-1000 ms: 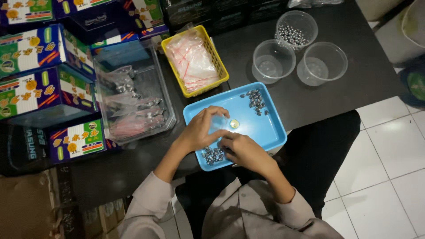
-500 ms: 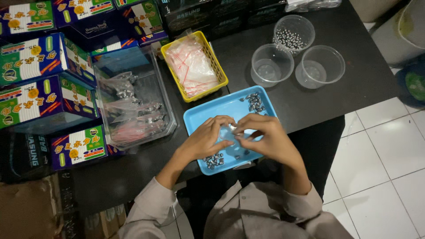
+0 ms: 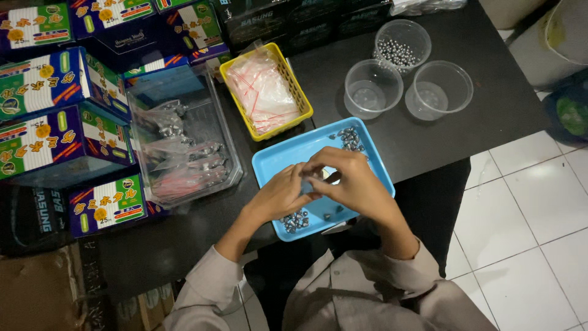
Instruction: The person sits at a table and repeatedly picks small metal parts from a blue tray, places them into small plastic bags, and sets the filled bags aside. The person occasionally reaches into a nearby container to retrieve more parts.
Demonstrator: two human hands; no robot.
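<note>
Your left hand (image 3: pixel 283 195) and right hand (image 3: pixel 350 181) meet over the middle of the blue tray (image 3: pixel 275 164), fingertips pressed together around something small and pale that is too hidden to name; both hands are closed down narrow in a pinch, but what they hold cannot be told for sure. The tray sits at the near edge of the dark worktop (image 3: pixel 429 141), right in front of you. A small heap of steel balls (image 3: pixel 294 222) lies in the tray's near corner just below your left hand, and a second cluster of balls (image 3: pixel 350 140) lies in the far corner, just beyond your right hand. Just beyond the tray, touching its far edge, stands a yellow basket (image 3: pixel 301 98) filled with small clear bags that have red strips. To your left of the tray is a clear bin (image 3: pixel 228 153) of filled bags. On the far right of the worktop three round clear tubs stand close together: the farthest tub (image 3: pixel 402 43) holds steel balls, while the two nearer tubs (image 3: pixel 373 89) (image 3: pixel 440 90) look bare inside. Colourful boxes (image 3: pixel 58 132) are stacked along your left.
</note>
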